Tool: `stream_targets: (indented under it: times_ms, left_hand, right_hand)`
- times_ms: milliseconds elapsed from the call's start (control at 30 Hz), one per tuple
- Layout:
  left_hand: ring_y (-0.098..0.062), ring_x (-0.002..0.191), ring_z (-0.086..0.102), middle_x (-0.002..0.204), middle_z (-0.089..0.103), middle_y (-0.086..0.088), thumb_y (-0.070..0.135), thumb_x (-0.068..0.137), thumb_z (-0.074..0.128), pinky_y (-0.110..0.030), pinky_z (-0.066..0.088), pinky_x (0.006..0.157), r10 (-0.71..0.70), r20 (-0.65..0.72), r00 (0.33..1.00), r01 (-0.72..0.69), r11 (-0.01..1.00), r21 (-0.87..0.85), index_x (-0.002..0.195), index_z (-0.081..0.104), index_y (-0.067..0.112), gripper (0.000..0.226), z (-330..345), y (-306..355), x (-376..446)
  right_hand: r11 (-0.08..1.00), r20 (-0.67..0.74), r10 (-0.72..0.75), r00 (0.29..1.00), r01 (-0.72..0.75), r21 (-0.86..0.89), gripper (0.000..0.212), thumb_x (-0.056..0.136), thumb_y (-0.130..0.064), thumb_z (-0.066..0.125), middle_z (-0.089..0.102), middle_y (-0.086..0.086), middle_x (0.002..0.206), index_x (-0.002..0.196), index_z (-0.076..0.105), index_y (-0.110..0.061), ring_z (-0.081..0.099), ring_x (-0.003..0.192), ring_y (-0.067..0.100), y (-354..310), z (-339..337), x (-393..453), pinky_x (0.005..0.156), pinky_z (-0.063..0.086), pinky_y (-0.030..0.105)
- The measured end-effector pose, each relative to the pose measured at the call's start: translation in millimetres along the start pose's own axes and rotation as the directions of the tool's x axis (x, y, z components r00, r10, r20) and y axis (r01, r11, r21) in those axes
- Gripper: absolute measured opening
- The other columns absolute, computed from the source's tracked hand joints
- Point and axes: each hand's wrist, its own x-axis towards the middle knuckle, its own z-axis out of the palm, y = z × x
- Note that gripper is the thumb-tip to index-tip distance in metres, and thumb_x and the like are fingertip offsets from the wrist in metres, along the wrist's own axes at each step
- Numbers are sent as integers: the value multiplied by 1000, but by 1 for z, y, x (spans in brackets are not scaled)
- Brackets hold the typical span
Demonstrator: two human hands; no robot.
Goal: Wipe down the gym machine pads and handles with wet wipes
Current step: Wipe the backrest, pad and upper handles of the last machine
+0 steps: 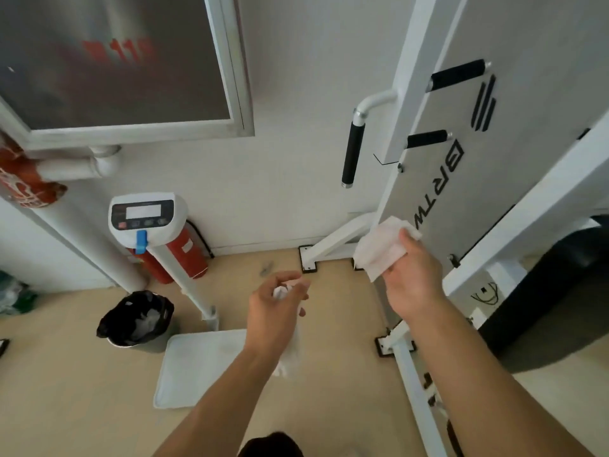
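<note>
Two hands each grip one wet wipe, right hand (pixel 413 275) a flat wipe (pixel 382 247), left hand (pixel 275 311) a crumpled wipe (pixel 290 352), near three black handles (pixel 353 153).

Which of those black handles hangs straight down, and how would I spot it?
Start at the big white machine panel on the right. From its left edge a curved white tube reaches toward the wall, and the hanging grip drops from it. The two short grips lie crosswise against the panel.

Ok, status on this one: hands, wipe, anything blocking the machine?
Right hand holds an open wet wipe. Left hand grips a crumpled white wad. Black handles untouched. Nothing in the way.
</note>
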Motion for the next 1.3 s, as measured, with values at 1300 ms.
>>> stream_targets:
  times_ms: [1300]
  left_hand:
    - [-5,80,56,86,62,10,39,105,36,-20,40,68,601,313,736,-676,679,287,130,54,28,33,202,196,336]
  right_hand:
    - [337,410,-456,790,580,-742,42,101,-46,50,72,-3,109,128,51,-13,68,99,21,0,106,294,70,41,25]
